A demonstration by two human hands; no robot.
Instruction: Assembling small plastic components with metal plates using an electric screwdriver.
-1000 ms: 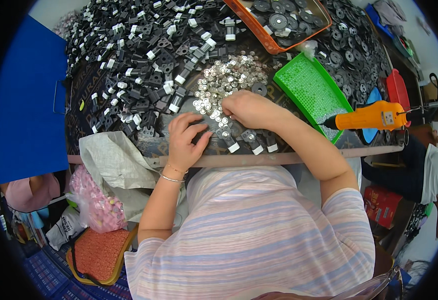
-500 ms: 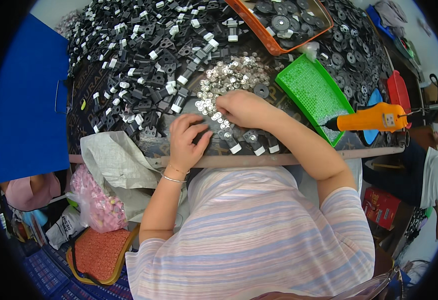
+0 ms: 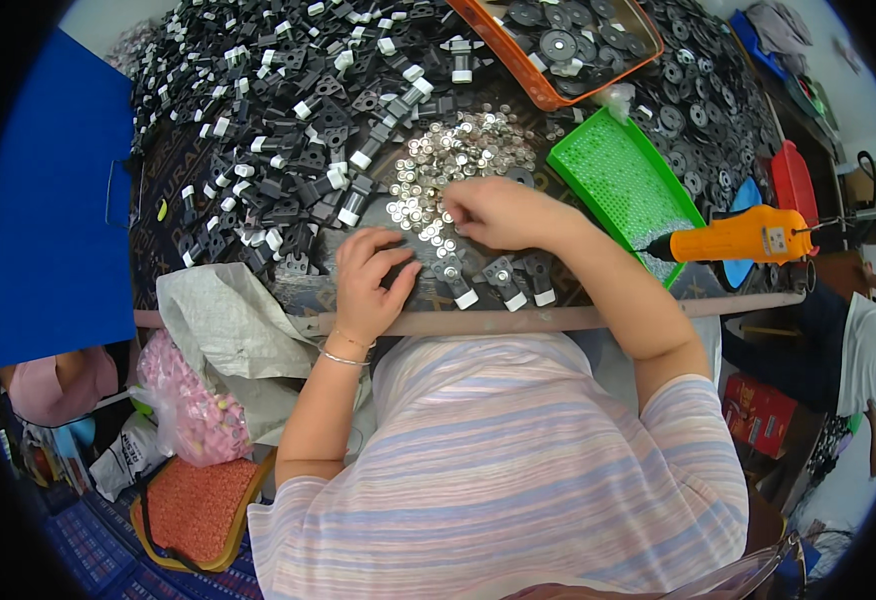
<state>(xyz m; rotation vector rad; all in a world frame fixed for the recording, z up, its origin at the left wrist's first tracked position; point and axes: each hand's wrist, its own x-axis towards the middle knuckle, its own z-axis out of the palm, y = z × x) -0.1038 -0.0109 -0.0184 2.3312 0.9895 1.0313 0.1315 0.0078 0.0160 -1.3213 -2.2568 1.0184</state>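
Note:
At the pile of small round silver metal caps (image 3: 428,165), my right hand (image 3: 503,213) is closed, thumb and fingers drawn together at the pile's near right side. Whatever is between those fingertips is hidden. My left hand (image 3: 370,283) rests by the table's near edge with its fingers spread, holding nothing. Between my hands and the edge lie a few black plastic parts with white ends: one (image 3: 451,277) has silver caps beside its top, another (image 3: 504,280) sits to its right, and a third (image 3: 539,277) is under my right forearm's side.
A big heap of black-and-white parts (image 3: 288,130) covers the far left. Black discs fill an orange bin (image 3: 548,100) and the far right. A green tray (image 3: 583,165) holds tiny pieces. An orange power screwdriver (image 3: 738,238) hangs over it. A white sack (image 3: 228,310) drapes over the near edge.
My right hand has shifted slightly right along the silver caps, its fingers still drawn together. My left hand stays in nearly the same place.

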